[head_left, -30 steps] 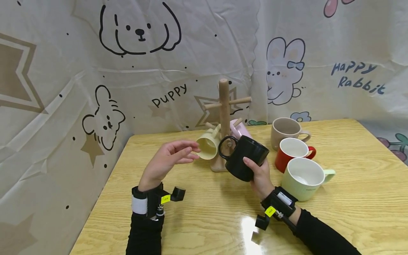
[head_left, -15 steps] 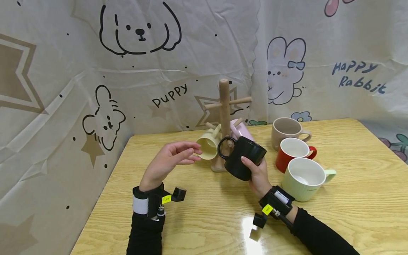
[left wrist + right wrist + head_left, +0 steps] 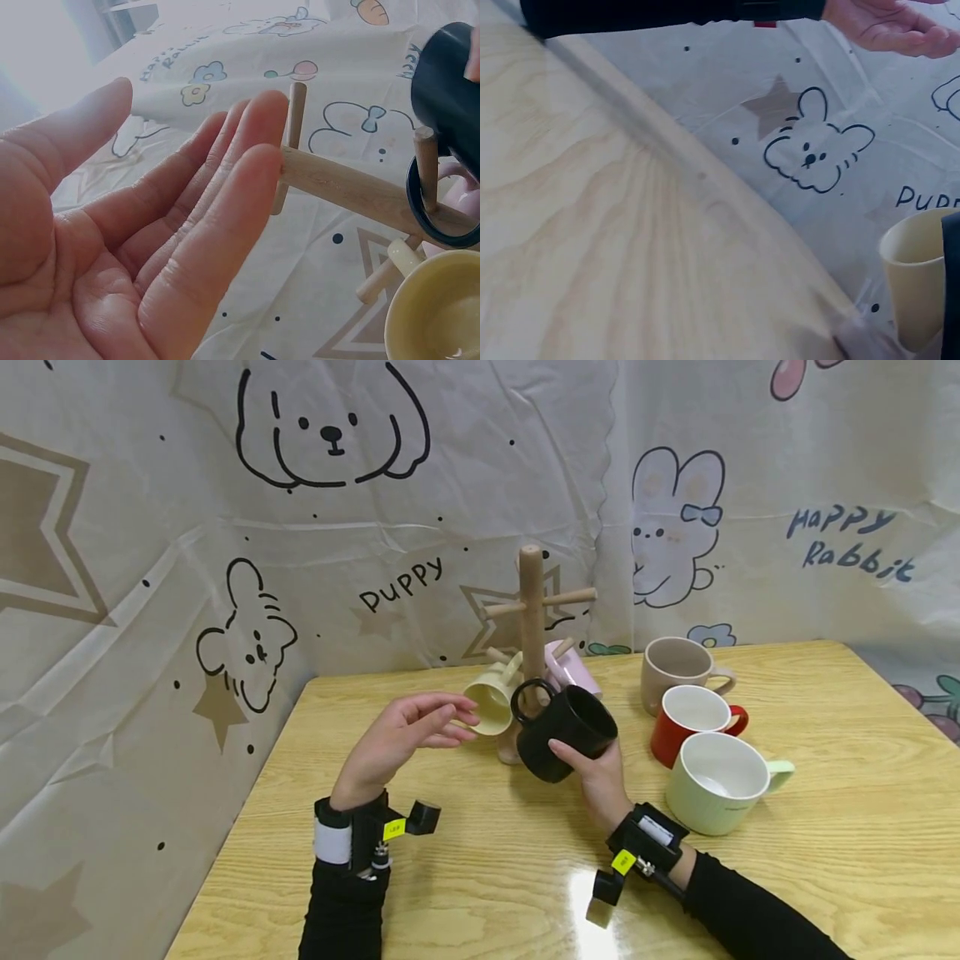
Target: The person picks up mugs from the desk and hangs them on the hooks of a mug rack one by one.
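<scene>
My right hand [image 3: 602,781] grips a black mug [image 3: 546,742] by its body, thumb along the near side. The mug is tilted, its mouth to the right and its handle toward the wooden mug tree [image 3: 531,627]. In the left wrist view, a peg [image 3: 427,169] shows within the loop of the black mug's handle [image 3: 417,214]. Holding nothing, my left hand [image 3: 401,739] has loosely bent fingers beside a pale yellow mug [image 3: 489,706], which hangs on the tree's left side. Behind the black mug, a pink mug [image 3: 577,672] hangs on the tree, partly hidden.
On the wooden table [image 3: 450,877], to the right, stand a taupe mug [image 3: 663,672], a red mug [image 3: 667,735] with a white inside, and a light green mug [image 3: 705,802]. A printed curtain [image 3: 420,468] hangs behind the table.
The black mug and my right hand have shifted slightly left, and the mug's mouth has turned more into view. My left hand is nearly still.
</scene>
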`<act>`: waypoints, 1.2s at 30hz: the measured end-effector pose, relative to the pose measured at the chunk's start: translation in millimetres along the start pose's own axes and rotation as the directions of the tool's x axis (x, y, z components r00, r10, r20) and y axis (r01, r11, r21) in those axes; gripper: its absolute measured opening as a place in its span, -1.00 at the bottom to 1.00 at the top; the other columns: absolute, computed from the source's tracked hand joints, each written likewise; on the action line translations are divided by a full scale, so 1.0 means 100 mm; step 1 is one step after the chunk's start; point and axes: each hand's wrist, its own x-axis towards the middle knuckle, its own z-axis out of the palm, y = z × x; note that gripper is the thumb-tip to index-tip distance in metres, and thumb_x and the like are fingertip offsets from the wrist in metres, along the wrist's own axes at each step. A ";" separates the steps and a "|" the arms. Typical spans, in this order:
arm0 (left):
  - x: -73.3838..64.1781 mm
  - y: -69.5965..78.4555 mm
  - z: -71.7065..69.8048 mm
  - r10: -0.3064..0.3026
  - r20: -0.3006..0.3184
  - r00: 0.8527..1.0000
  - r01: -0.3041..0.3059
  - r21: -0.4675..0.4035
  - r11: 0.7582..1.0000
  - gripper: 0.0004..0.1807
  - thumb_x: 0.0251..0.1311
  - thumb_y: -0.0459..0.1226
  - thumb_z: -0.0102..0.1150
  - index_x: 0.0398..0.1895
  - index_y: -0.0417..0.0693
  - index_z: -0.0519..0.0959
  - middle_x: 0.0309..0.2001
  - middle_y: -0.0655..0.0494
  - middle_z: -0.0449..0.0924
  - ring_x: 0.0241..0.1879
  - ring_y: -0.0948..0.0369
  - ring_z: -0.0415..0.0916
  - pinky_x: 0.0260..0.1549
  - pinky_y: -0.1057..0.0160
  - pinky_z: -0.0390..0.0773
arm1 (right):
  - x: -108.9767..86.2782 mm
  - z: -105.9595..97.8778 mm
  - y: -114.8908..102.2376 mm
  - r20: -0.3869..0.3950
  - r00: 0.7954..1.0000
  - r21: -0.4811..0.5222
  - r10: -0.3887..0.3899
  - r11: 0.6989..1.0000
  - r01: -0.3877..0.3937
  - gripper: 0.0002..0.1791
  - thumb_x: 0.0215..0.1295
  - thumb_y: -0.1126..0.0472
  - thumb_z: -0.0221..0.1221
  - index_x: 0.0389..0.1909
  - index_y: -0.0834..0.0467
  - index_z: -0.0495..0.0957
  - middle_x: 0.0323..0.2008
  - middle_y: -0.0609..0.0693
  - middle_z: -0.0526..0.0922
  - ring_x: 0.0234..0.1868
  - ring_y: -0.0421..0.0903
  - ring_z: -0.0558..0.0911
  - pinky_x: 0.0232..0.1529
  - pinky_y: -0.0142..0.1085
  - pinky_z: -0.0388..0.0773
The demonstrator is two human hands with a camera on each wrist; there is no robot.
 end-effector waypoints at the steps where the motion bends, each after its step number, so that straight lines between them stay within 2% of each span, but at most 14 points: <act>1: 0.00 0.00 0.00 0.001 0.000 1.000 -0.001 0.001 1.000 -0.59 0.34 -0.15 -0.07 0.06 -0.30 0.43 0.04 -0.23 0.51 -0.14 0.20 0.61 -0.03 0.19 0.54 | 0.00 -0.01 0.02 0.006 1.000 -0.007 -0.012 1.000 0.012 -0.27 -0.08 0.46 0.28 0.14 0.02 0.24 0.02 -0.10 0.45 0.02 -0.19 0.47 0.05 -0.42 0.42; 9: 0.00 0.00 0.00 -0.003 0.008 1.000 0.003 0.002 1.000 -0.59 0.33 -0.13 -0.06 0.06 -0.28 0.44 0.01 -0.16 0.54 -0.11 0.15 0.60 -0.02 0.16 0.53 | -0.01 -0.03 0.15 0.015 0.997 -0.034 -0.075 0.997 0.076 -0.20 -0.12 0.52 0.31 0.16 0.03 0.22 0.03 -0.11 0.45 0.01 -0.21 0.47 0.02 -0.46 0.44; 19: 0.00 -0.01 -0.01 0.002 0.011 1.000 -0.002 0.009 1.000 -0.56 0.34 -0.15 -0.06 0.08 -0.35 0.41 0.00 -0.21 0.53 -0.13 0.18 0.61 -0.04 0.17 0.54 | 0.00 -0.03 0.22 -0.022 1.000 -0.058 -0.001 0.998 0.000 -0.22 -0.05 0.56 0.24 0.17 -0.01 0.18 0.05 -0.13 0.40 0.04 -0.22 0.44 0.03 -0.49 0.43; 28: 0.01 -0.01 -0.01 -0.004 0.013 1.000 0.004 0.025 1.000 -0.55 0.33 -0.14 -0.06 0.08 -0.34 0.41 -0.02 -0.24 0.53 -0.12 0.15 0.60 -0.03 0.16 0.54 | 0.01 -0.04 0.26 -0.010 1.000 -0.037 -0.008 0.999 0.008 -0.23 -0.05 0.52 0.24 0.17 -0.01 0.18 0.04 -0.12 0.42 0.00 -0.23 0.48 -0.02 -0.48 0.46; 32: 0.01 -0.01 -0.01 -0.010 0.013 1.000 0.010 0.034 0.999 -0.56 0.33 -0.13 -0.05 0.08 -0.32 0.42 -0.04 -0.18 0.55 -0.11 0.10 0.59 -0.03 0.16 0.54 | 0.01 -0.06 0.26 -0.002 1.000 -0.030 0.015 0.999 -0.015 -0.22 -0.04 0.52 0.22 0.18 -0.03 0.15 0.06 -0.13 0.41 0.01 -0.24 0.48 -0.01 -0.48 0.46; 36: 0.02 -0.02 -0.01 -0.013 0.016 1.000 0.013 0.033 0.999 -0.55 0.33 -0.13 -0.05 0.09 -0.32 0.42 -0.03 -0.22 0.54 -0.11 0.12 0.59 -0.04 0.15 0.54 | 0.01 -0.08 0.25 0.007 0.999 -0.021 0.039 0.999 -0.039 -0.19 -0.02 0.53 0.19 0.23 0.00 0.08 0.08 -0.13 0.37 0.03 -0.25 0.45 0.02 -0.48 0.44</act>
